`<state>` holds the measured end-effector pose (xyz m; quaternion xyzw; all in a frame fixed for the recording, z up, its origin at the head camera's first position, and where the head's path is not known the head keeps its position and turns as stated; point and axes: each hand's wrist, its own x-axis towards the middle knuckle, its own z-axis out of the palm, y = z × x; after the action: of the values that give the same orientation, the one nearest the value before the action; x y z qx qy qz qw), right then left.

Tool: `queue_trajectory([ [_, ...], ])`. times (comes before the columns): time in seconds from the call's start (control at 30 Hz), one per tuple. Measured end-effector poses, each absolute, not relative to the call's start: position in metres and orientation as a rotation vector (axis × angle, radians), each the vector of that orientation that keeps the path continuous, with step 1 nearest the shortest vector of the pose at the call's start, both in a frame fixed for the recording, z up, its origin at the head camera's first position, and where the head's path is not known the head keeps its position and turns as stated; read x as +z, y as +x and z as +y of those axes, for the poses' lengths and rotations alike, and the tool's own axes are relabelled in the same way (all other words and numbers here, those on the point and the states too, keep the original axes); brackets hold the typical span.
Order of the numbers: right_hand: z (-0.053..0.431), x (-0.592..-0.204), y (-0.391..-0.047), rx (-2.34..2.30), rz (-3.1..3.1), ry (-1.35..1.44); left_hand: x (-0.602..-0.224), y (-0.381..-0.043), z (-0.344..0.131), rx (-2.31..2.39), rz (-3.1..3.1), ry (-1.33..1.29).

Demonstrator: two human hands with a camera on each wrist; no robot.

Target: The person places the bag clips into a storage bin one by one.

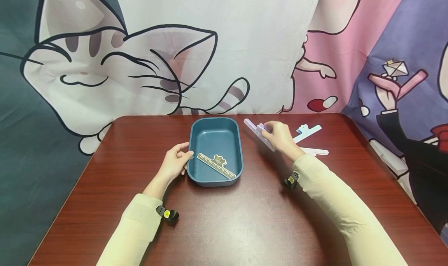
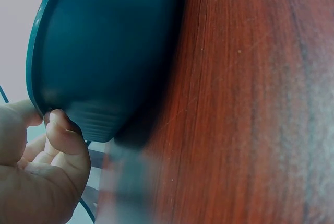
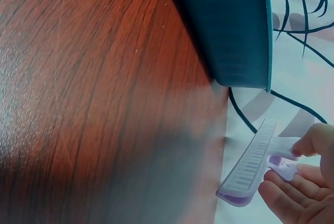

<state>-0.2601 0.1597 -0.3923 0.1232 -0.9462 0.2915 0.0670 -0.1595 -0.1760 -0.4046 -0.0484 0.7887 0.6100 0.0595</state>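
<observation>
My left hand point(image 1: 176, 160) holds the left wall of a blue rectangular tub point(image 1: 241, 157), thumb over the rim and fingers curled outside, as the left wrist view also shows. Inside the tub lies a gold-and-white long clip point(image 1: 216, 166) with a piano-key pattern and a fancy-shaped handle. To the right of the tub, my right hand point(image 1: 280, 137) pinches a purple long clip point(image 1: 259, 135) by its handle, thumb on one side and fingers on the other. In the right wrist view, the purple clip's bar point(image 3: 247, 169) shows a keyboard print and hangs over the table's far edge.
A light blue long clip point(image 1: 307, 133) and a whitish one point(image 1: 316, 152) lie on the brown table point(image 1: 217, 227), right of my right hand and partly behind it. A cartoon-print cloth point(image 1: 273, 44) hangs behind the table's far edge.
</observation>
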Motion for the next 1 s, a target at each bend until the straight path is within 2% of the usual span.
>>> queue_trajectory([
  [0.13, 0.157, -0.39, -0.258, 0.899, -2.827, 0.391, -0.405, -0.159, -0.176, 1.838, 2.393, -0.147],
  [0.47, 0.15, -0.38, -0.252, 0.984, -2.791, 0.399, -0.435, -0.173, -0.184, 1.852, 2.393, -0.152],
  [1.0, 0.145, -0.372, -0.247, 1.108, -2.742, 0.383, -0.435, -0.173, -0.184, 1.862, 2.416, -0.138],
])
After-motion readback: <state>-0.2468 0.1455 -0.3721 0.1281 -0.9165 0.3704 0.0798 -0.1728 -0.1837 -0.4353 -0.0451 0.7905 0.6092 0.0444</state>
